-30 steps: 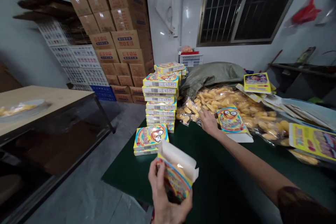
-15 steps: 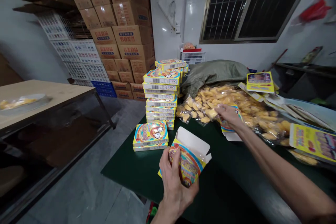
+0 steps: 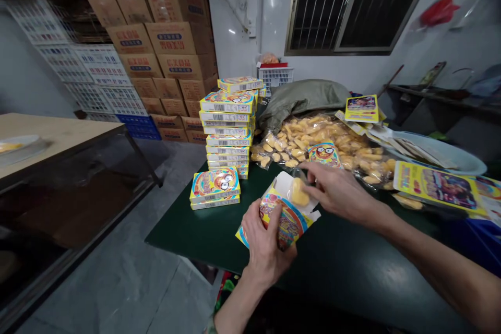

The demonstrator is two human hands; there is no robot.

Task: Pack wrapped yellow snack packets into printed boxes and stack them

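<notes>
My left hand grips an open colourful carton over the near part of the dark green table, its white flap turned up. My right hand holds a clear packet of yellow snack right at the carton's open mouth. Behind lies a heap of the same clear yellow snack packets. A flat colourful carton leans on that heap just beyond my right hand.
A tall stack of filled cartons and a low stack of two stand at the table's left end. Flat yellow cartons and a grey-green sack lie at the right and back. Brown boxes, white crates and a wooden bench are on the left.
My right hand drew back from the snack heap with one packet and brought it to the carton's opening. My left hand lowered and tilted the carton toward the table.
</notes>
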